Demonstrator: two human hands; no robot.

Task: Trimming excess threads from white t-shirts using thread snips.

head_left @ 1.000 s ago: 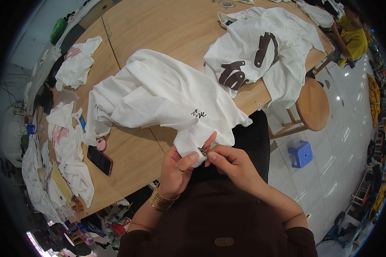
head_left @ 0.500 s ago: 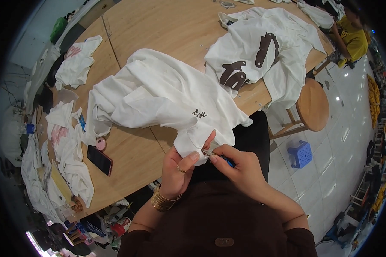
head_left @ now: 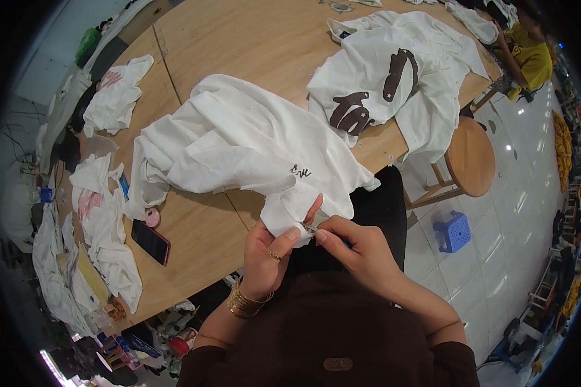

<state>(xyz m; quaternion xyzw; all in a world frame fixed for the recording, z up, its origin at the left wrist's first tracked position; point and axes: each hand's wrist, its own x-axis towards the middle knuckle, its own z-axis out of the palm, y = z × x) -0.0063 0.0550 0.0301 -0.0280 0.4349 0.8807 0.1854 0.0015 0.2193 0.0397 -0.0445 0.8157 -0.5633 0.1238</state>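
A white garment (head_left: 239, 138) lies bunched across the table toward my lap, with small dark lettering on its cloth. My left hand (head_left: 270, 255) pinches a folded edge of it at the near end, thumb on top and a finger behind. In my right hand (head_left: 355, 248) is a small pointed metal tool with a blue handle, apparently thread snips (head_left: 310, 228); the fingers hide most of it. Its metal tip touches the cloth edge beside my left thumb, where a small dark patch shows.
Another white garment with dark brown patches (head_left: 394, 84) covers the table's right side. At left lie a phone (head_left: 151, 242), a pink round item (head_left: 152, 217) and red-marked white pieces (head_left: 100, 219). A wooden stool (head_left: 470, 158), a blue plastic stool (head_left: 452, 232) and a person in yellow (head_left: 529, 61) are at right.
My right hand has shifted very slightly, and the tool's metal tip has moved a little at the cloth edge. The left hand keeps its pinch; the garment is almost still.
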